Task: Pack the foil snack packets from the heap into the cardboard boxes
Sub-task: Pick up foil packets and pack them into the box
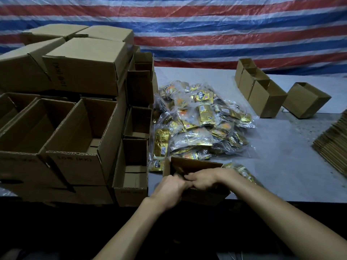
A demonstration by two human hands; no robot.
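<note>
Lower centre: small open cardboard box (195, 166) at the near edge of a grey table (281, 156), its inside dark. Left hand (170, 186) and right hand (202, 178) meet at its near rim, knuckles touching, fingers curled down over the edge. Cannot tell whether they pinch the rim or something inside. Just behind the box, mid-frame: heap of snack packets (201, 119), gold and black foil in crinkled clear bags, glossy, spilling loosely. A few loose packets (242, 169) lie right of the box, partly hidden behind the right wrist. Left third of the frame is crowded. Closed brown cartons (84, 68) are stacked at upper left. Big open cartons (80, 132) sit below them, showing corrugated cut edges. A column of narrow open boxes (135, 166) stands between them and the heap, touching its left side. Upper right: row of small upright boxes (262, 94), with one tipped box (306, 99) beside them. Right edge: stack of flat cardboard (334, 143). Backdrop: red, white and blue striped plastic sheet (206, 25), wrinkled and shiny.
</note>
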